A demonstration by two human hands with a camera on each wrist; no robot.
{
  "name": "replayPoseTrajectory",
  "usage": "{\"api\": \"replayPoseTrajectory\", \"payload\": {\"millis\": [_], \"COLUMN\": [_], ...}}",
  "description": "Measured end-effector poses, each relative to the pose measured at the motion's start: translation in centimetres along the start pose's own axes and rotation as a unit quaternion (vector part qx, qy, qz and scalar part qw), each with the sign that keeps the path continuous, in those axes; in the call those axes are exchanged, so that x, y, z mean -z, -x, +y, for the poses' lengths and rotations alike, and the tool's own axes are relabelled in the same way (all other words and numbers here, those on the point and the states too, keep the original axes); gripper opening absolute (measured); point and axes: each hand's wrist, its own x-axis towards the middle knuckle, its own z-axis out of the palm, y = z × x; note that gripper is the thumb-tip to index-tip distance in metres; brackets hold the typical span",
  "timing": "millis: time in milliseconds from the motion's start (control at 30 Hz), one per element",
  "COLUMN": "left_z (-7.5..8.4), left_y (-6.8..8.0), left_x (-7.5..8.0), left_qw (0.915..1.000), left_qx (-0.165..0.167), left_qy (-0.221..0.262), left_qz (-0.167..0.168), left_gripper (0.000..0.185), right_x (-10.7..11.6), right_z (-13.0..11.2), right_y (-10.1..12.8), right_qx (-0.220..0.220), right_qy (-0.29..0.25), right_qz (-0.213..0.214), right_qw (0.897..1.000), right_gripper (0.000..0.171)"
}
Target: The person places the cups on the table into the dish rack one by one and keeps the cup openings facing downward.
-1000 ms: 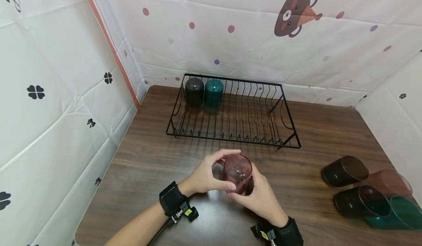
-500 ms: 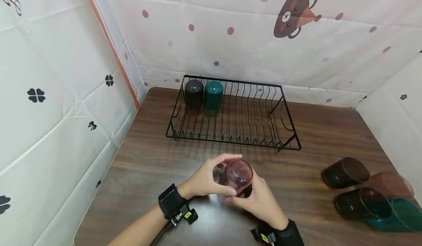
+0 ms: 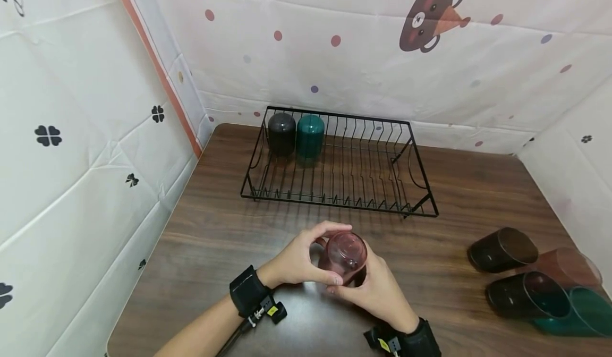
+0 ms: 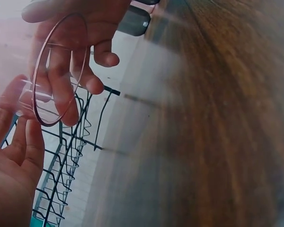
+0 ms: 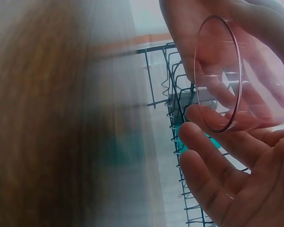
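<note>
A pink see-through drinking glass [image 3: 345, 252] is held bottom-up over the table, in front of the rack. My left hand [image 3: 306, 256] grips it from the left, thumb near the front and fingers round the far side. On the right, my right hand [image 3: 377, 288] holds the same glass with curled fingers and thumb. Both wrist views show its open rim [image 4: 36, 90] turned toward the wooden tabletop, with fingers visible through the clear wall. The black wire dish rack [image 3: 354, 205] bears a dark grey glass [image 3: 281, 134] and a teal glass [image 3: 309, 136], both upside down at its left end.
Lying on their sides at the table's right are two dark glasses [image 3: 502, 249] [image 3: 507, 296], a pink glass [image 3: 559, 264] and a teal glass [image 3: 554, 322]. Printed sheets [image 3: 306, 59] hang behind and beside the wooden table [image 3: 201, 229].
Both hands have tilted the pink glass slightly and brought it a little nearer the person. In the last half second the grip looks the same. Rack and other glasses stay put.
</note>
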Motion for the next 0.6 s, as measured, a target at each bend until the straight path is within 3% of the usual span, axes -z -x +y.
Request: {"api": "replayPoseTrajectory", "payload": {"millis": [600], "left_z": [-0.13], "left_y": [-0.04], "left_x": [-0.17], "left_qw": [1.0000], "left_qx": [-0.002], "left_qy": [0.001], "left_qz": [-0.003], "left_gripper": [0.090], "right_x": [0.05], "right_z": [-0.08], "right_y": [-0.03], "right_qx": [0.000], "right_qy": [0.014], "right_qz": [0.010], "right_qw": [1.000], "right_gripper": [0.092]}}
